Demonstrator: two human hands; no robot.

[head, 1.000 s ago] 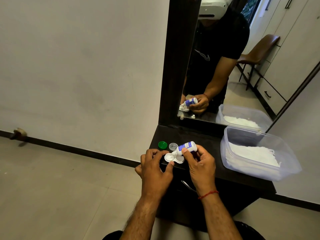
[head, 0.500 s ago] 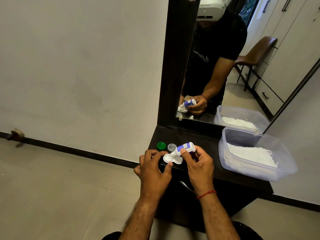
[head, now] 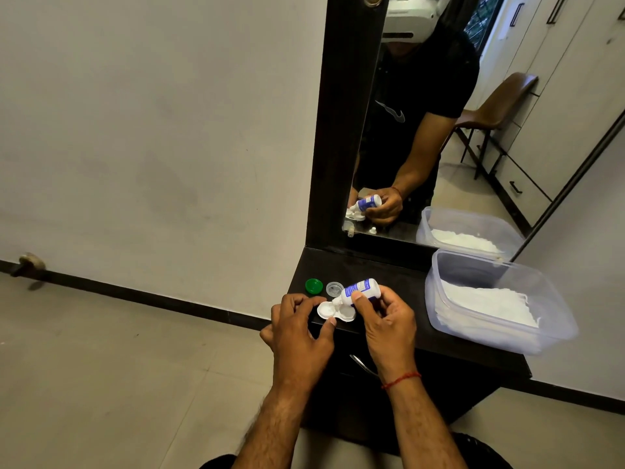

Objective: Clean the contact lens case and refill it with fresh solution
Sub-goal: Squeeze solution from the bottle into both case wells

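Observation:
The white contact lens case (head: 327,311), both wells uncapped, lies at the front left corner of the dark dresser top (head: 399,289). My left hand (head: 297,330) pinches its left end between thumb and fingers. My right hand (head: 389,319) grips a small solution bottle (head: 358,290) with a blue and white label, tipped down to the left so its nozzle sits over the case between the two wells. A green cap (head: 314,286) and a clear cap (head: 334,288) lie just behind the case.
A clear plastic tub (head: 548,289) holding white tissues stands on the right of the dresser. A mirror (head: 439,130) rises behind and reflects me and a brown chair. A drawer handle (head: 363,364) sticks out below the top.
The view has drifted slightly, so everything sits a little lower and left in frame. Both hands, the tilted bottle and the case keep the same pose.

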